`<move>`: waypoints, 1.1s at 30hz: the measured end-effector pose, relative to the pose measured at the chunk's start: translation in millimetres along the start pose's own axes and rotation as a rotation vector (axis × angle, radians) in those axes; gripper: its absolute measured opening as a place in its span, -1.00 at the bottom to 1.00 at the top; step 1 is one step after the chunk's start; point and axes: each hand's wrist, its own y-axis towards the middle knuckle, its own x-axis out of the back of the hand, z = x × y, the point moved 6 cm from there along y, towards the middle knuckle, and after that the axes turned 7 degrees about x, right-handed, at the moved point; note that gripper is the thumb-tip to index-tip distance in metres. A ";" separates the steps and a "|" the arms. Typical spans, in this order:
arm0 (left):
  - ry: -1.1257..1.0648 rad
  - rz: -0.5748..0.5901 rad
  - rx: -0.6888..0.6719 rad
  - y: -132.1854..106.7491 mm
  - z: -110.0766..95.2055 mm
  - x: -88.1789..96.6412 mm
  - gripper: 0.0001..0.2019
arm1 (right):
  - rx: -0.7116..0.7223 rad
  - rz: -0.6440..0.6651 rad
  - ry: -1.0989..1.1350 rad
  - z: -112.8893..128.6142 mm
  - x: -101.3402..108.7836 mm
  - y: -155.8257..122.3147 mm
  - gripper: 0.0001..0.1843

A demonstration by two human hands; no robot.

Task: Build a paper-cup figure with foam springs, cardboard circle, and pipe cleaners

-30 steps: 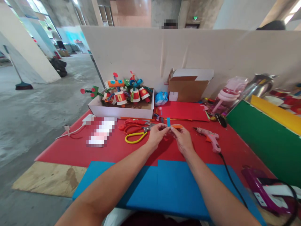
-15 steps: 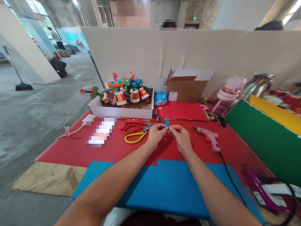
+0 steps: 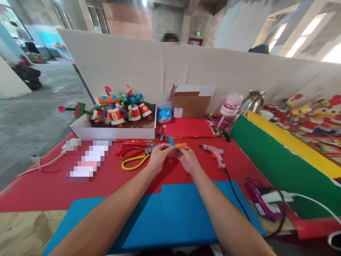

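My left hand (image 3: 159, 157) pinches a blue paper strip (image 3: 171, 141) near its lower end, where it meets an orange paper strip (image 3: 181, 145) at about a right angle. My right hand (image 3: 188, 159) is closed at the lower edge of the orange strip, which points right. Both hands are over the red table covering. Just left of my left hand lie yellow-handled scissors (image 3: 135, 162) and a red-handled tool (image 3: 130, 152). A pink glue gun (image 3: 215, 153) rests to the right of my right hand.
A white box (image 3: 114, 133) of paper-cup robot figures stands back left, and an open cardboard box (image 3: 193, 105) behind red sheets (image 3: 188, 127). A green panel (image 3: 282, 167) borders the right. Purple power strip (image 3: 262, 201), pink bottle (image 3: 230, 106) and blue board (image 3: 186, 213) are nearby.
The view has swung right, so the table appears further left. The strips have turned; the orange one now shows more of its length, with my right hand lower along it.
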 end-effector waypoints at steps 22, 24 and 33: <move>0.038 -0.036 0.003 1.0 0.7 2.7 -0.72 | 0.081 0.033 -0.163 2.2 -5.0 -6.0 -0.66; 0.036 -0.032 0.005 0.9 1.2 2.7 -0.72 | 0.096 0.038 -0.192 2.3 -5.1 -5.6 -0.66; -0.028 0.009 0.060 -1.0 3.3 0.4 -0.72 | 0.285 -0.095 -0.332 15.1 -0.8 -5.5 -0.77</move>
